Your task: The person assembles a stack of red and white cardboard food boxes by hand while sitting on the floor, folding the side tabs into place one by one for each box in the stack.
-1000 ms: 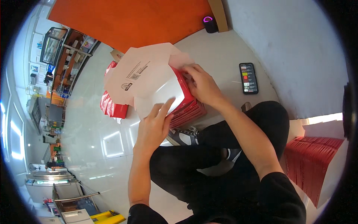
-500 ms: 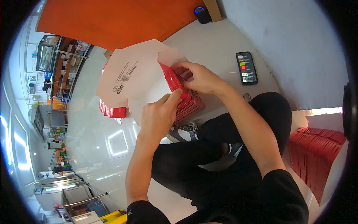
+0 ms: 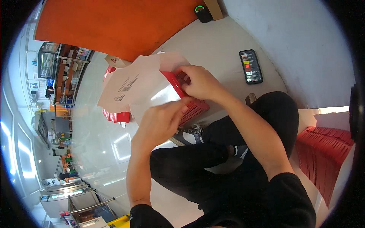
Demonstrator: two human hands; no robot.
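Observation:
A large cardboard box blank (image 3: 146,85), white with small dark print on its face and red along its raised, folded edge, lies before me. Under its near right side is a stack of red cardboard blanks (image 3: 195,112). My right hand (image 3: 199,81) is closed on the red folded flap, its fingertips curled over the edge. Slightly smeared by motion, my left hand (image 3: 159,119) is over the blank's near edge, thumb and forefinger apart and close to the flap. Whether its fingertips touch the cardboard is hard to tell.
More red cardboard pieces (image 3: 117,116) lie left of the blank. A phone (image 3: 251,66) with a lit screen rests on the floor at right; a round black device (image 3: 203,14) stands beyond. Another red stack (image 3: 323,155) is by my right side. My shoe (image 3: 190,136) is near the stack.
My left hand has come off the red flap, its thumb shifting down and outward. The right hand stays on the flap. The blank's far edge has dropped, and the device's ring turned from blue to green.

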